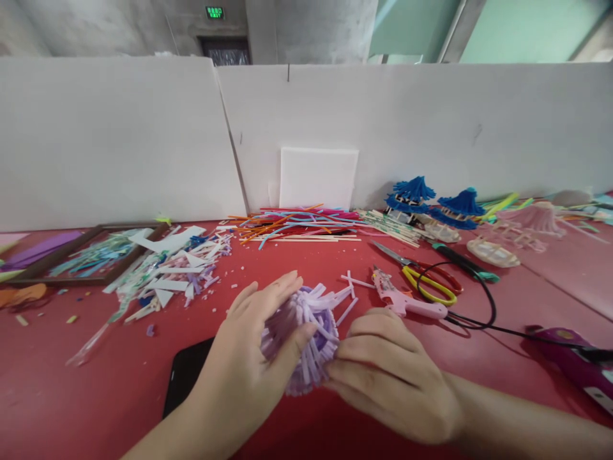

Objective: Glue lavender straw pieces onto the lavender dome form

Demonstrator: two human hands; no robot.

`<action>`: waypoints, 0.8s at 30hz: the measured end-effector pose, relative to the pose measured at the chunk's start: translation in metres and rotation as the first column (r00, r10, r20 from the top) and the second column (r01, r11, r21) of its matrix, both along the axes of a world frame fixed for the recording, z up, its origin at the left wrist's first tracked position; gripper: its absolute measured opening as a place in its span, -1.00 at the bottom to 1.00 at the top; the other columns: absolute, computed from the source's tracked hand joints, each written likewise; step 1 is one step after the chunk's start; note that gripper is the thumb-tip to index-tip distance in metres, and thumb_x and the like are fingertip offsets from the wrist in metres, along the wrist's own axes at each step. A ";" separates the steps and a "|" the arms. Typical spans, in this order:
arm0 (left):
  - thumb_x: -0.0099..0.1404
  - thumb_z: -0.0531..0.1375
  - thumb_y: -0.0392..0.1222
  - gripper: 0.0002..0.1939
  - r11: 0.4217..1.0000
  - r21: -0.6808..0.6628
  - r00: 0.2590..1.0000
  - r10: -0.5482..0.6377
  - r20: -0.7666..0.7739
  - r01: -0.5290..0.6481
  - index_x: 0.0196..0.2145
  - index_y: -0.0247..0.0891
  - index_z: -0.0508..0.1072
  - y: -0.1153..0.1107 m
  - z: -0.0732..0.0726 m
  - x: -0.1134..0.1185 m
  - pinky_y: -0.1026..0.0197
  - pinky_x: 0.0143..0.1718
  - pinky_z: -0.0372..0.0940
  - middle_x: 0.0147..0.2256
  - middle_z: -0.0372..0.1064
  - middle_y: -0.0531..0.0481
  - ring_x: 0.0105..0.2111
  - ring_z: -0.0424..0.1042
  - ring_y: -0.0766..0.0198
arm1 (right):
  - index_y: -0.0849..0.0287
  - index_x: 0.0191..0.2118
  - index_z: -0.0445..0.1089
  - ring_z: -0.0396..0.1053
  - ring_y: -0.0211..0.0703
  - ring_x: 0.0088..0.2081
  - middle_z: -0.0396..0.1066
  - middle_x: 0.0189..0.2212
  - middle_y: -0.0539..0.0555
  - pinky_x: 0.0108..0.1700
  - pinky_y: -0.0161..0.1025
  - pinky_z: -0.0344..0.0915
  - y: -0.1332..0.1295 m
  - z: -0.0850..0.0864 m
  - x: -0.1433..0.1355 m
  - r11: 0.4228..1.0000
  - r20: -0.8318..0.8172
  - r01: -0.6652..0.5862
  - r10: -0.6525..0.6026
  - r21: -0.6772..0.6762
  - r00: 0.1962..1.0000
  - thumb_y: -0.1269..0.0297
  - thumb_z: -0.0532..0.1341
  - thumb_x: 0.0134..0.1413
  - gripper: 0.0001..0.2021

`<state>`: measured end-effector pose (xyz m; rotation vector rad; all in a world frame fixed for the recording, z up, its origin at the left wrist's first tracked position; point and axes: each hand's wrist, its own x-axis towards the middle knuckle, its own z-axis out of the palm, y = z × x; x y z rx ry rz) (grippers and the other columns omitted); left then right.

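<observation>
A cone-shaped craft piece [311, 319] of lilac strips is between my two hands, low over the red table. My left hand [258, 345] is wrapped round its left side, with the thumb pressed on the front strips. My right hand [393, 370] has its fingers bent together at the lower right rim; whether a strip is pinched there is hidden. Several loose strips stick out at the upper right of the piece. Just beyond my right hand lies a pink hot glue gun [414, 305] with its black cord.
Scissors [402, 257] with red and yellow handles lie behind the glue gun. Blue cone-shaped pieces [412, 191] stand at the back right, near coloured sticks [297, 223]. Paper scraps [177, 271] and a wooden frame [115, 271] are left. A black phone-like slab [186, 370] lies beside my left wrist.
</observation>
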<state>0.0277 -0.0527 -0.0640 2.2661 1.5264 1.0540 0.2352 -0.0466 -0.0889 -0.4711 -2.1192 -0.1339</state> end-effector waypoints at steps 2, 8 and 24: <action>0.32 0.17 0.00 -0.60 1.000 0.016 1.000 -0.008 -0.008 0.009 0.06 -0.17 0.45 0.001 0.000 0.000 -0.27 0.18 0.25 0.05 0.50 -0.17 0.04 0.50 -0.05 | 0.19 -0.30 0.50 0.46 -0.19 -0.38 0.56 -0.44 0.00 -0.33 -0.25 0.42 -0.001 0.003 -0.001 1.000 -0.006 0.003 -0.004 -0.021 1.000 0.42 0.30 0.12 -0.97; 0.30 0.19 -0.01 -0.59 0.997 0.078 0.999 0.002 -0.037 0.001 0.07 -0.15 0.46 0.004 -0.004 -0.001 -0.21 0.19 0.25 0.01 0.54 -0.13 -0.01 0.53 -0.01 | 0.21 -0.27 0.49 0.43 -0.22 -0.33 0.53 -0.42 0.02 -0.29 -0.25 0.44 -0.002 0.005 -0.004 0.999 -0.020 -0.017 0.016 -0.028 1.000 0.47 0.27 0.10 -0.92; 0.34 0.17 0.00 -0.58 0.989 0.149 0.997 0.026 -0.076 -0.015 0.07 -0.25 0.45 0.003 -0.003 0.000 -0.20 0.12 0.34 -0.01 0.55 -0.18 -0.03 0.54 -0.05 | 0.14 -0.31 0.53 0.42 -0.22 -0.31 0.55 -0.40 -0.05 -0.26 -0.24 0.36 -0.001 -0.002 -0.006 1.000 0.035 0.023 -0.023 0.013 0.999 0.46 0.28 0.12 -0.90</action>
